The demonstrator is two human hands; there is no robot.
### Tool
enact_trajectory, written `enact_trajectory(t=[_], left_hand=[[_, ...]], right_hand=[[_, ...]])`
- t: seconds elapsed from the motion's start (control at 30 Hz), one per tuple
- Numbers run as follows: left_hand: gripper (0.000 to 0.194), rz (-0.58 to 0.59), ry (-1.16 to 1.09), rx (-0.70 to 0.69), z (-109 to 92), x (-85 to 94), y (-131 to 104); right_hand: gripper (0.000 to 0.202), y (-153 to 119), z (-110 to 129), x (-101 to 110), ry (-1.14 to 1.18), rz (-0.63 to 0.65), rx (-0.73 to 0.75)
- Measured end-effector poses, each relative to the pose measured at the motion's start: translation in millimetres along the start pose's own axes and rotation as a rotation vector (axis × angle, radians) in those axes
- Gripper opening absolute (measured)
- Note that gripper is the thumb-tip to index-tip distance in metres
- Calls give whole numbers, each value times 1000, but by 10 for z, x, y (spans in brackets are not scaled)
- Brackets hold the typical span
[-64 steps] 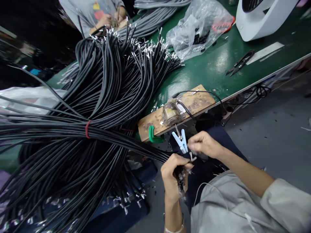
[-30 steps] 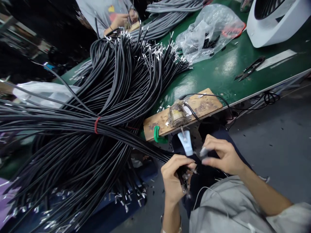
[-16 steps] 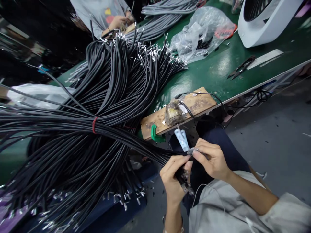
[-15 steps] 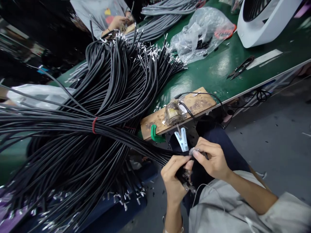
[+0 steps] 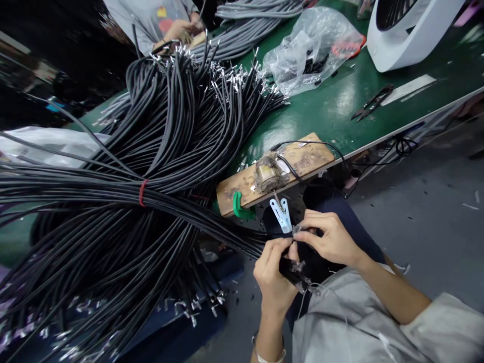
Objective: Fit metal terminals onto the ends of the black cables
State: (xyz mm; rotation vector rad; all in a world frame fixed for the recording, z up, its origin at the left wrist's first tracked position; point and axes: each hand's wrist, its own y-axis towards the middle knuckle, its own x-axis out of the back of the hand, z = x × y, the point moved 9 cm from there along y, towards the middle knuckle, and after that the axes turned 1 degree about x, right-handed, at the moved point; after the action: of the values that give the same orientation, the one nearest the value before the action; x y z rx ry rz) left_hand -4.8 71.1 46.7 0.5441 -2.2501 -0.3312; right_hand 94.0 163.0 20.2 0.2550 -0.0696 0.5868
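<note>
My left hand (image 5: 273, 275) is wrapped round the end of a bundle of black cables (image 5: 227, 229), and their stripped or capped ends stick out past my palm. Close against it, my right hand (image 5: 327, 237) pinches a small clear-grey piece (image 5: 297, 230) between thumb and fingers, at a cable end held by my left hand; its exact kind is too small to tell. Just beyond my fingers, a light blue clothes peg (image 5: 282, 216) sits on the shaft of a small tape-wrapped motor (image 5: 269, 174). A red tie (image 5: 142, 192) binds the bundle farther left.
The motor rests on a wooden board (image 5: 310, 154), with a green clamp (image 5: 240, 206) at the table edge. A large cable heap (image 5: 181, 116) covers the left. Snips (image 5: 372, 102), a plastic bag (image 5: 313, 50) and a white appliance (image 5: 408, 40) lie on the green table. Another person's hands (image 5: 181, 31) work opposite.
My right hand has shifted slightly up and left, still pinching at the cable end. My left hand keeps its hold on the bundle, with more cable ends showing. The view has moved a little.
</note>
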Motion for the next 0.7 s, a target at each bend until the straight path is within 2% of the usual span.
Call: enact_trajectory(t=[0.1,0.17,0.23,0.3,0.4,0.5,0.57,0.7], left_hand=[[7,28,2,41,33,-35,14],[5,23,-13,64,58,-22,19],[5,3,-34,67,70,11,18],[4,-21,-61,49,63,45,14],[7,-64,-89,-8,15,91,7],[9,-86,-61,-52,-28,112,2],[10,-70,-32,-48,-28,105,7],[19,7,-26,-5,-8,70,36]], right_hand=[[23,-54,79,39,12,-195,98],[20,-95,0,-11,210,-268,79],[18,-112,-196,-168,538,-241,-61],[21,-137,-380,-411,873,-146,-264],[27,-187,-480,-663,1155,-27,-465],[27,-172,-489,-619,1174,-57,-465],[29,-126,-437,-518,1128,-60,-398],[24,-5,-219,-389,866,118,-185]])
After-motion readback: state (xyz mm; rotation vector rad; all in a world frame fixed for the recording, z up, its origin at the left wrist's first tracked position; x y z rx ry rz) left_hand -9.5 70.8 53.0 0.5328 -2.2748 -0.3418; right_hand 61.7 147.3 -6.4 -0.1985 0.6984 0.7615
